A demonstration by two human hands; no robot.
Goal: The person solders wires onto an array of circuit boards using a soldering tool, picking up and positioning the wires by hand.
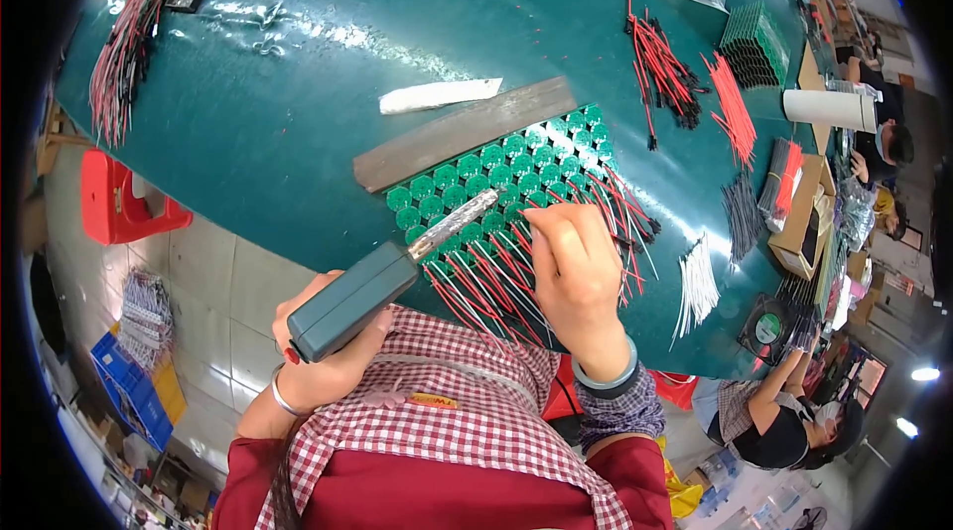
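My left hand (333, 346) is wrapped around the dark green body of a soldering gun (355, 302). Its silvery, wrapped barrel points up and right, and the tip is over a panel of round green circuit boards (457, 195). My right hand (581, 277) is closed in a pinch just right of the tip. A thin red wire seems to be between its fingertips, largely hidden by them. Red, black and white wires (486, 287) stick out from the panel's near rows toward me. The far rows show bare round boards.
Behind the panel lie a flat grey-brown bar (467, 133) and a white strip (442, 95). Wire bundles (665, 73) and white wires (698, 287) lie to the right, near stacked green panels (756, 46). A red stool (124, 202) stands left. A co-worker (784, 421) sits at right.
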